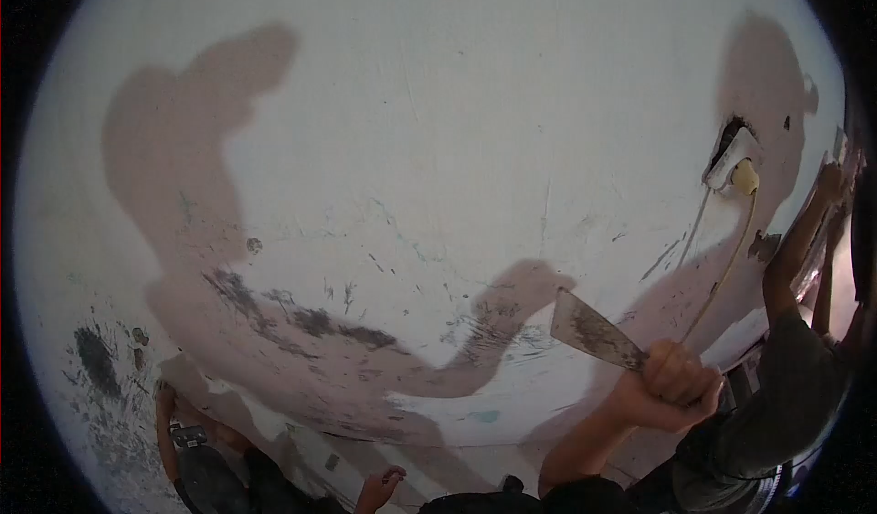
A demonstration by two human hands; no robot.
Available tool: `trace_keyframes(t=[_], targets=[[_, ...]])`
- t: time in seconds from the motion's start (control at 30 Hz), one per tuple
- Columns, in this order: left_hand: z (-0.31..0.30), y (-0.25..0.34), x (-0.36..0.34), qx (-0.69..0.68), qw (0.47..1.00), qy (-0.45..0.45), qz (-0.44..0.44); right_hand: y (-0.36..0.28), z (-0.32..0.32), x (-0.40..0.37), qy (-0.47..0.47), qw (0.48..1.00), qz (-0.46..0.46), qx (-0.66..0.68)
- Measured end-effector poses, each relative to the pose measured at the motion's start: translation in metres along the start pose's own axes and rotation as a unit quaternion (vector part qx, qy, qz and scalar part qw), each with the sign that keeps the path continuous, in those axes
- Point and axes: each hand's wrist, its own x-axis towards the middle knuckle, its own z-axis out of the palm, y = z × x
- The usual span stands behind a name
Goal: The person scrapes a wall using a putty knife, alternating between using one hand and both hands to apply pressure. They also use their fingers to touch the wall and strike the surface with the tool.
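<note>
My right hand (678, 384) is closed round the handle of a putty knife (594, 329). Its wide, stained blade points up and left, close in front of the scuffed wall (475, 148). Low in the view, my left hand (382, 489) hangs apart from the wall, its fingers loosely bent and nothing seen between them. Dark scrape marks (343, 329) run across the wall's lower part, left of the blade.
At right, a loose wall socket (728, 162) with a plug and hanging cord (731, 272) sits beside a dark hole. A person (786, 395) reaches to the wall at far right; another person (210, 473) works at lower left. Shadows cover parts of the wall.
</note>
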Motion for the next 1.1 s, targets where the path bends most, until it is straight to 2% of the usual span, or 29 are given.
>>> trace_keyframes(t=[0.03,0.07,0.1,0.17,0.2,0.23,0.3,0.37,0.4,0.47,0.5,0.57,0.6,0.63,0.7,0.77,0.9,0.97,1.0,1.1], targets=[[-0.004,0.008,0.005,-0.029,0.998,-0.028,-0.058,-0.004,-0.001,0.003,0.038,0.997,-0.025,0.060],[-0.005,0.012,0.004,-0.056,0.990,-0.056,-0.118,0.005,-0.012,-0.002,-0.007,0.998,-0.015,0.060],[-0.004,0.012,0.007,-0.054,0.990,-0.057,-0.118,0.022,-0.021,-0.013,-0.005,0.998,-0.017,0.060],[-0.002,0.009,0.010,-0.046,0.994,-0.071,-0.068,0.053,-0.022,-0.038,0.008,0.991,0.135,0.008],[-0.001,0.009,0.008,-0.039,0.995,-0.071,-0.066,0.054,-0.016,-0.035,-0.143,0.959,0.186,0.158],[0.002,0.011,0.008,-0.023,0.998,-0.039,-0.033,0.043,-0.009,-0.029,-0.143,0.960,0.177,0.163],[0.002,0.016,0.007,-0.007,1.000,-0.006,-0.002,0.010,-0.006,-0.021,-0.083,0.993,0.045,0.070],[0.004,0.018,0.001,-0.052,0.998,0.031,0.032,0.014,-0.025,-0.024,-0.048,0.999,0.007,-0.018],[0.006,0.015,0.000,-0.052,0.998,0.030,0.028,0.037,-0.043,-0.034,-0.037,0.985,-0.059,-0.159],[0.011,0.006,0.001,-0.068,0.997,0.008,0.021,0.048,-0.009,-0.030,-0.104,0.985,0.126,0.051],[0.012,0.004,-0.001,-0.065,0.998,0.007,0.021,0.035,-0.002,-0.027,-0.102,0.986,0.125,0.051],[0.012,0.003,-0.003,-0.022,1.000,0.008,0.009,0.017,0.001,-0.025,-0.098,0.995,0.013,0.001],[0.014,-0.007,0.003,-0.066,0.998,0.004,0.021,0.006,-0.004,-0.020,-0.083,0.994,0.024,0.072],[0.016,-0.017,0.003,-0.065,0.998,0.003,0.020,0.013,-0.007,-0.023,-0.082,0.994,0.023,0.071],[0.007,0.020,-0.005,-0.021,1.000,0.003,0.007,0.034,-0.006,-0.028,-0.025,0.997,0.053,0.058],[0.015,-0.005,-0.001,-0.016,1.000,0.005,0.003,0.028,-0.005,-0.021,-0.059,0.995,0.064,0.047],[0.016,-0.036,0.016,-0.031,0.999,0.012,0.029,0.007,0.001,-0.012,-0.004,0.998,0.001,0.056],[0.010,-0.021,0.018,-0.005,1.000,-0.015,0.024,0.031,-0.005,-0.018,0.029,0.999,0.026,-0.008],[0.005,-0.011,0.017,0.019,0.999,-0.041,0.018,0.033,-0.007,-0.014,-0.038,0.995,0.057,0.073],[0.007,0.014,0.013,0.003,0.999,-0.015,0.039,0.012,-0.004,-0.007,-0.015,0.996,0.019,0.088]])
